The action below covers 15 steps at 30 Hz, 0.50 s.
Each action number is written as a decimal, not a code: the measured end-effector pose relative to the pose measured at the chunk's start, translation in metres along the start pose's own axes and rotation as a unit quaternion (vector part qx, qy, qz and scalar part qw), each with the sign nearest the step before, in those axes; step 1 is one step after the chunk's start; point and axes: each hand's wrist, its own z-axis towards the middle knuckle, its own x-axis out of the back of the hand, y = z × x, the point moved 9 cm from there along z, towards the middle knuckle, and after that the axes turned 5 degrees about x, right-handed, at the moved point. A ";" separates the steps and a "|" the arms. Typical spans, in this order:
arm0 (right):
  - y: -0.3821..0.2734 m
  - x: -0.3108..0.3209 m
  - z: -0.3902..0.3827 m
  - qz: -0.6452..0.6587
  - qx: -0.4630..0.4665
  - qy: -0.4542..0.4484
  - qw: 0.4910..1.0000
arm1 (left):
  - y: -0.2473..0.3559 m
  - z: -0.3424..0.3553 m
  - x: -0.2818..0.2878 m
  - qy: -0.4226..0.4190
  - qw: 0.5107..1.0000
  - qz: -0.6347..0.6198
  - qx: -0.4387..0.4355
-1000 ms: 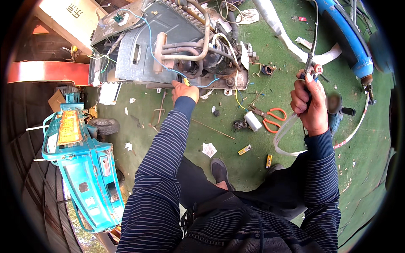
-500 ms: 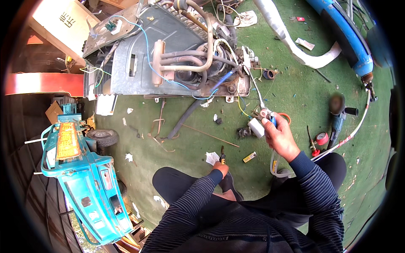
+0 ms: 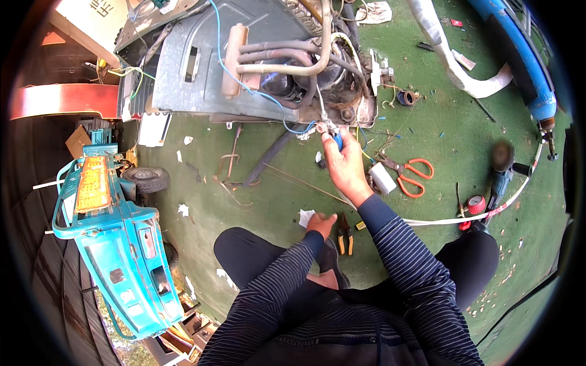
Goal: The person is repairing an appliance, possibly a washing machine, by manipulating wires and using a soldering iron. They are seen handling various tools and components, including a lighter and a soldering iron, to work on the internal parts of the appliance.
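My right hand grips a gas torch with a blue knob. Its thin metal neck rises toward the bent pipes and dark compressor of an opened metal unit. A pale hose trails off to the right below my right wrist. My left hand hovers low by my shoe, holding nothing, its thumb apart from the fingers. Yellow-handled pliers lie on the green floor just right of it, with a white scrap of paper on its other side.
Orange-handled scissors and a white cylinder lie right of my right hand. Farther right are an angle grinder, a red gauge and a blue gas cylinder. A turquoise three-wheeled vehicle stands at left.
My right hand has carried the torch left and toward the unit, uncovering the scissors. My left hand has let go of the pliers, which now lie on the floor. The blue flame no longer shows clearly.
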 end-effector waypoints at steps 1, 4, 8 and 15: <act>0.008 -0.006 0.001 0.014 -0.001 -0.001 1.000 | -0.008 0.030 0.011 0.049 0.993 -0.106 0.001; 0.017 -0.001 0.008 -0.016 0.053 -0.008 0.998 | 0.007 0.073 0.018 0.006 0.942 -0.321 0.098; 0.029 -0.007 0.007 0.018 0.001 -0.042 0.999 | 0.009 0.088 0.040 0.088 0.913 -0.324 0.231; 0.033 0.005 0.012 0.018 -0.026 -0.056 0.998 | 0.028 0.087 0.037 0.056 0.894 -0.389 0.218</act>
